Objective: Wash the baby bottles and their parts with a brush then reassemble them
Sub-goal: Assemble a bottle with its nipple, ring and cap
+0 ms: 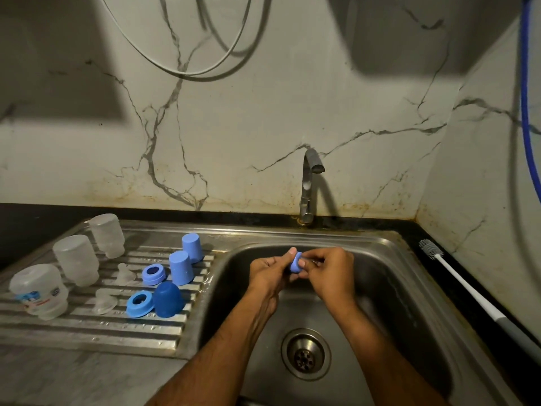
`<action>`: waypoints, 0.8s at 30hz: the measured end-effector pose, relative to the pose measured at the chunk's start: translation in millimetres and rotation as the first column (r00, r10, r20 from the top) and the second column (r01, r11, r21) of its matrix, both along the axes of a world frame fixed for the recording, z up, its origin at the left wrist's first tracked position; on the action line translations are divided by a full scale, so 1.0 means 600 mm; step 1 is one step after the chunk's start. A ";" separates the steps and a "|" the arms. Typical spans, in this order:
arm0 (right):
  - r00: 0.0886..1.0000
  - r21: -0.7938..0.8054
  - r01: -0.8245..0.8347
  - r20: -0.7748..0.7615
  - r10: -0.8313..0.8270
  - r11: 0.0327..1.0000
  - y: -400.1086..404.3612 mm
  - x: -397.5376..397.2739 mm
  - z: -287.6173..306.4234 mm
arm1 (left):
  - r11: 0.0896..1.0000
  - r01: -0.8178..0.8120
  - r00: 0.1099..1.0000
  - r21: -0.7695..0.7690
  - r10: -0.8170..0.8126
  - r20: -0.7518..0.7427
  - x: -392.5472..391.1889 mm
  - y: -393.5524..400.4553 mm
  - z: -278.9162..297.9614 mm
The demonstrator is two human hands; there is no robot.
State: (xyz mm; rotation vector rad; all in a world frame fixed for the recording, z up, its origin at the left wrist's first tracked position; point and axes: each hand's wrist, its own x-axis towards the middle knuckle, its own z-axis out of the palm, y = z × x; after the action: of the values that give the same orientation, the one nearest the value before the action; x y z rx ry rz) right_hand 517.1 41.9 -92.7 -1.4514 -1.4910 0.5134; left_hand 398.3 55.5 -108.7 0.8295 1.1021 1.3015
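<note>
A light blue plastic screw ring (296,262) sits tilted on edge above the steel sink basin (389,291). On the ridged draining board (87,329) stand three clear upturned bottles (78,259), two light blue caps (181,268), a dark blue cap (167,300), two blue rings (140,303) and two clear teats (104,300). A white-handled grey brush (456,276) lies on the right counter

A steel sink (409,288) with a round drain (306,354) sits beside a ribbed drainboard (87,326). A curved tap (308,186) rises behind it (no water is visible). The marble-patterned wall (234,118) carries looping white cables (187,73) and a blue hose (525,112).
</note>
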 end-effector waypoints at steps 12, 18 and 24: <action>0.981 -0.026 -0.010 0.196 0.015 1.000 -0.018 -0.007 0.022 | 0.999 -0.006 0.999 -0.041 0.008 0.045 -0.009 0.002 -0.001; 0.936 -0.061 -0.056 0.343 0.073 0.997 -0.021 -0.017 0.017 | 0.994 -0.017 0.999 -0.110 0.023 0.048 -0.008 -0.007 0.001; 0.950 -0.090 -0.018 0.310 0.045 0.996 -0.027 -0.015 0.029 | 0.999 -0.046 0.989 -0.024 0.042 -0.142 -0.017 -0.013 0.008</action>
State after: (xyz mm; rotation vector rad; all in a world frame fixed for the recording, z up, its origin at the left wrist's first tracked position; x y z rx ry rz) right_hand 508.1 25.5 -75.6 -1.6356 -1.7597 0.3831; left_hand 388.0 47.4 -103.8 0.8924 1.2541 1.2764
